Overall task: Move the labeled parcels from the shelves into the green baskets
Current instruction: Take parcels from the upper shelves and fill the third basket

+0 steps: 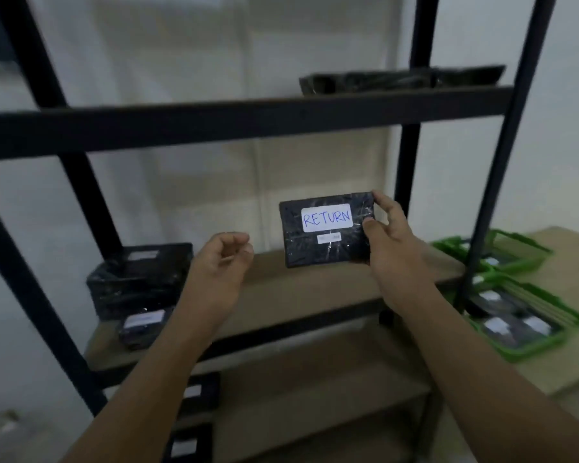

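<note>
- Black wrapped parcel (326,228) with a white "RETURN" label, held upright above the middle shelf (315,289), its right edge pinched by the right hand (395,242).
- Left hand (224,262) loosely curled, holding nothing.
- Green baskets (528,354) at right, past a black shelf post (492,195).

The parcel (326,228) is wrapped in black plastic film, which is glossy and creased, with highlights across its face. Its label (327,217) is white matt paper, lettered in blue ink. The shelf frame (241,125) looks like black painted metal with a matt finish. The shelf boards (315,289) look like tan pressed wood, smooth and matt. The baskets (528,351) are bright green plastic with a slight sheen.
</note>
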